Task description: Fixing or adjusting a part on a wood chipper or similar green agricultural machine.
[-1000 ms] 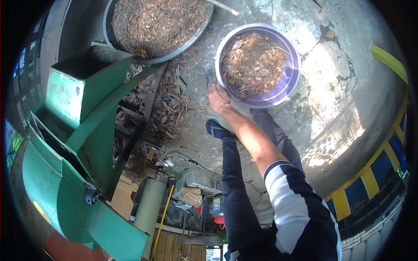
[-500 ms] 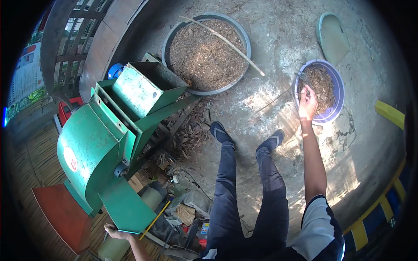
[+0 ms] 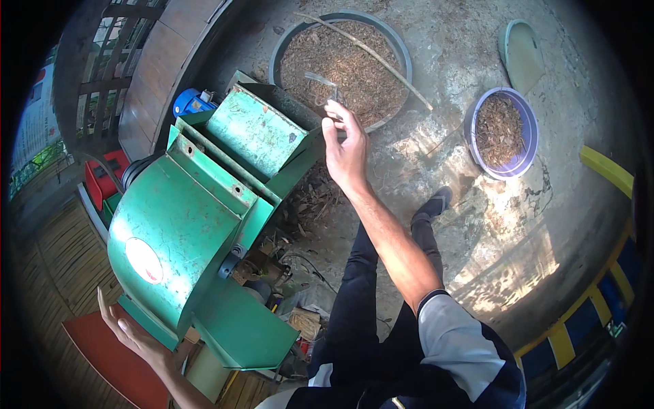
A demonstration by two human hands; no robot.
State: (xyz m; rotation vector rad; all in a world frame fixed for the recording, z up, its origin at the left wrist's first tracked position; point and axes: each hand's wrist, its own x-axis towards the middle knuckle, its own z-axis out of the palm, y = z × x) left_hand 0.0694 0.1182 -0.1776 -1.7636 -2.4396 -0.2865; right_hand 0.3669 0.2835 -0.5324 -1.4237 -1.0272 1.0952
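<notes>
Step's prob. tool handling: R hand (image 3: 347,148), fingers narrow on small blurry tool (image 3: 321,80), upper R of green machine (image 3: 187,221); L hand (image 3: 135,339), fingers wide, lower L; next calls for steady grip.

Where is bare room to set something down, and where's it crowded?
Bare concrete lies between the grey tub and purple basin, and between that basin and the yellow bar. Crowded: beside the green machine, with leaves and clutter.

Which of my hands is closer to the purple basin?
Your right. The right hand is left of the purple basin, apart from it. The left hand is much farther off, at the picture's lower left, with the green machine between it and the basin.
</notes>
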